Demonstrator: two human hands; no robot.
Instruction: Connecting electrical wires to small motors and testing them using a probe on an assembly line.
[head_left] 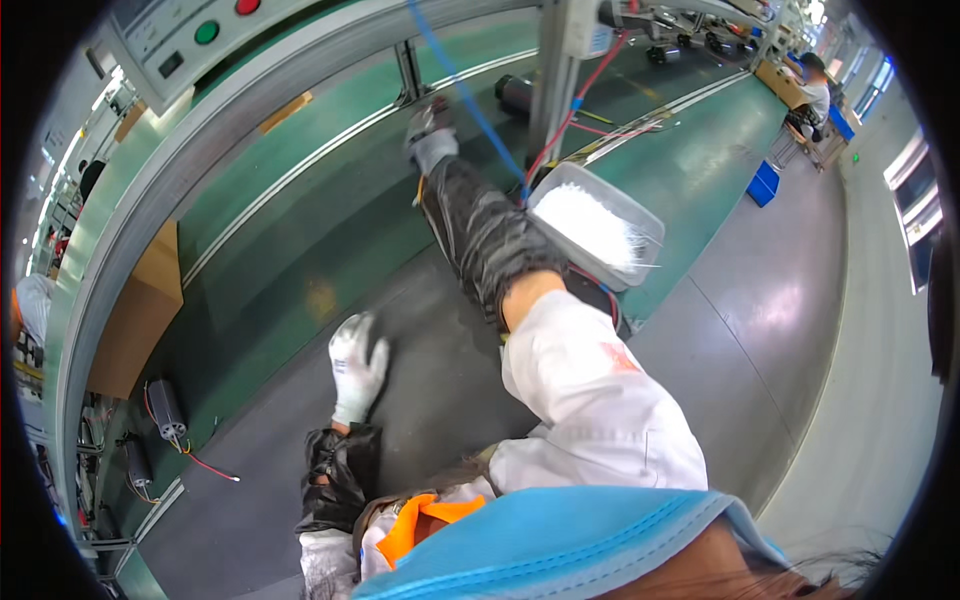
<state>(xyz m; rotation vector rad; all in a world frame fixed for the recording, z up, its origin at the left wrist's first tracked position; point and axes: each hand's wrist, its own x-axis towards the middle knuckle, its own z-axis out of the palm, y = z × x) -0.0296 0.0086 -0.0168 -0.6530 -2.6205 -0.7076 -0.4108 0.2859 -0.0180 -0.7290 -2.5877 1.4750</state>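
Note:
My left hand (358,368), in a white knit glove, lies on the dark mat (440,370) with its fingers stretched out and the thumb apart. It holds nothing. My right arm, in a shiny black sleeve cover (475,225), reaches far across the bench. The gloved right hand (432,145) at its end is closed around something dark, blurred too much to name. Short yellow and orange wires hang beside that wrist. To the right of the forearm stands a translucent bin (645,225) full of thin white strips. A dark cylindrical motor (514,93) lies beyond, right of the hand.
Two wired motors (167,410) lie at the left beside a cardboard box (145,310). A metal post (553,90) rises near my right hand, with a blue hose (450,70) hanging by it. Overhead runs a curved frame with a control panel (190,50). A person (815,90) sits far right.

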